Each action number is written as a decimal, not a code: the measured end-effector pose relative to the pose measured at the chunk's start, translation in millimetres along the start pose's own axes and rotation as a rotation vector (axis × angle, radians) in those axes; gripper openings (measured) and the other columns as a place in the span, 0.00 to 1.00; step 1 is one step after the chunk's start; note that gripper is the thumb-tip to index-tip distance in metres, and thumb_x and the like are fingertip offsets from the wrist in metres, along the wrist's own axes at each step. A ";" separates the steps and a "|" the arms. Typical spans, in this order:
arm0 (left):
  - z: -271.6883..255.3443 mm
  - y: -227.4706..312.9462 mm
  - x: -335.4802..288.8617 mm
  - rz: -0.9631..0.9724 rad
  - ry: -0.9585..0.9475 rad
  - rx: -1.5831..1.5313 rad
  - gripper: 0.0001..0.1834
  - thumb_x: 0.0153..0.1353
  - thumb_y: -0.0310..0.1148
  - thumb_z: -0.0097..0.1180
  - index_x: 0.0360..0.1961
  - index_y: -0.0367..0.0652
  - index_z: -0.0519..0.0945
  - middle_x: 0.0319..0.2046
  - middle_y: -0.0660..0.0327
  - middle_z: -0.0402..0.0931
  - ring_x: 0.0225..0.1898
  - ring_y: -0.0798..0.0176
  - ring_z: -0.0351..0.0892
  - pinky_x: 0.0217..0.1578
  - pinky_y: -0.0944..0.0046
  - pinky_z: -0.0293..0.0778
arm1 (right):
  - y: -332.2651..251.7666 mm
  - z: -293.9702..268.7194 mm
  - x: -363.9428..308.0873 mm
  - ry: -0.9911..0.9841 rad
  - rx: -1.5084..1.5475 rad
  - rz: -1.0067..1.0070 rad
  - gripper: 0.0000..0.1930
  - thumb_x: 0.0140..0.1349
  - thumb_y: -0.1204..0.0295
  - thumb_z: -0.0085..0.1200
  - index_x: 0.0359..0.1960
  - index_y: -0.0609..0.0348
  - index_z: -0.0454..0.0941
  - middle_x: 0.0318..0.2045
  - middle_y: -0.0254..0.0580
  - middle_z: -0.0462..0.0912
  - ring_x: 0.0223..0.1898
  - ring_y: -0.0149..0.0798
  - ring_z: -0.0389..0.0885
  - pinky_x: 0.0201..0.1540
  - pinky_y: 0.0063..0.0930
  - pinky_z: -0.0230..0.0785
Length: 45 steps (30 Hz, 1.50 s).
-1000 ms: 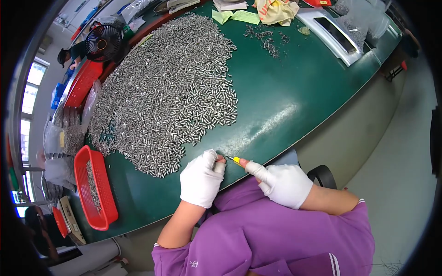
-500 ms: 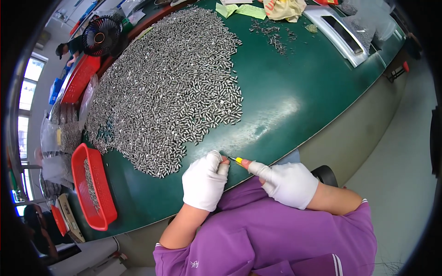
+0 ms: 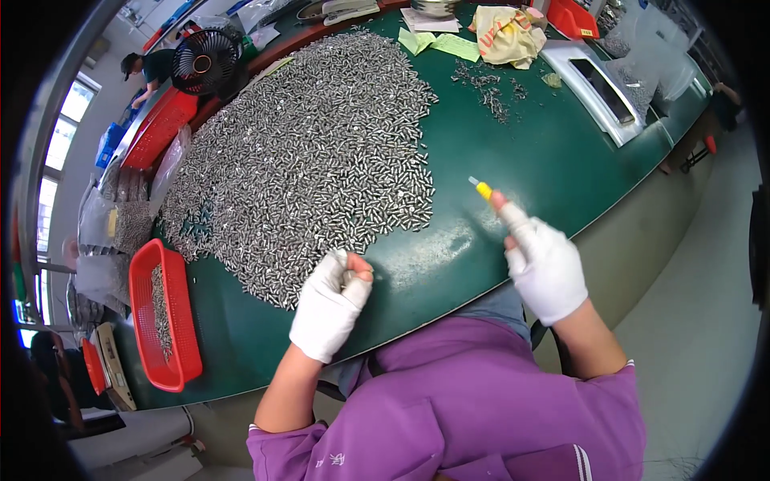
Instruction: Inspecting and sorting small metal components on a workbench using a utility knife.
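A broad heap of small, shiny silver metal cylinders (image 3: 305, 160) spreads over a dark green, smooth-topped table (image 3: 553, 184). The left hand (image 3: 327, 309), in a white fabric glove that leaves fingertips bare, is at the heap's near edge. Its fingers are curled and the thumb and forefinger come narrowly together; whether a metal piece is pinched between them is too small to tell, and so is whether the hand touches the heap.

The right hand (image 3: 549, 268), gloved the same way, is to the right of the heap and well apart from it. It grips a slim yellow tool with a pale tip (image 3: 484, 190), the forefinger extended along it; the tip points up and left, toward the heap.

Left of the heap, at its near side, stands a red, long plastic basket with perforated walls (image 3: 187, 325), with more small metal pieces lying inside. To the right of the heap's far end lie scattered thin dark metal bits (image 3: 493, 104), pale green paper sheets (image 3: 457, 46) and a crumpled cream-yellow cloth bag (image 3: 509, 40). Farther right of the heap is a white, flat device with a dark panel (image 3: 587, 92). A black round fan (image 3: 206, 62) stands beyond the heap's far left edge.
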State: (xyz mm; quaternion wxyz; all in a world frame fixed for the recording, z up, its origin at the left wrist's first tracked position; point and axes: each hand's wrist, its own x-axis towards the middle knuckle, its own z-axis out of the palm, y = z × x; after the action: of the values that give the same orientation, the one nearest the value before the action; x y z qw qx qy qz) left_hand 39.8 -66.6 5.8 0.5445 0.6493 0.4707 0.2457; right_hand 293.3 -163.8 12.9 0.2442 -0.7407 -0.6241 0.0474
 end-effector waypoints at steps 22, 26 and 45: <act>-51.2 -33.3 54.7 0.019 -0.098 -1.204 0.08 0.60 0.28 0.57 0.41 0.45 0.75 0.31 0.61 0.73 0.25 0.72 0.68 0.26 0.74 0.66 | -65.6 98.6 154.6 -0.181 -0.024 -0.381 0.06 0.53 0.65 0.58 0.28 0.52 0.78 0.28 0.42 0.78 0.36 0.46 0.79 0.39 0.39 0.72; -51.4 -38.9 51.1 -0.048 -0.150 -1.300 0.09 0.62 0.30 0.55 0.43 0.42 0.74 0.30 0.60 0.74 0.23 0.70 0.69 0.25 0.73 0.67 | -63.2 102.6 157.9 0.008 0.176 -0.504 0.05 0.51 0.67 0.61 0.30 0.48 0.84 0.31 0.36 0.79 0.35 0.42 0.78 0.39 0.36 0.71; -36.6 -19.1 39.3 -0.240 -0.253 -0.936 0.10 0.63 0.36 0.58 0.42 0.48 0.74 0.32 0.70 0.75 0.25 0.80 0.66 0.26 0.79 0.63 | -81.5 89.5 138.9 -0.323 0.619 -0.797 0.09 0.52 0.70 0.60 0.36 0.51 0.81 0.37 0.39 0.80 0.38 0.45 0.78 0.41 0.37 0.71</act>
State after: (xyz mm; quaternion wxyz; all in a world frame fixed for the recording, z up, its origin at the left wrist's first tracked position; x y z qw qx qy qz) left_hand 19.9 -15.3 -9.2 0.8548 0.3015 0.3114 0.2854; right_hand 216.3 3.2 1.4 0.3512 -0.3226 -0.8438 0.2463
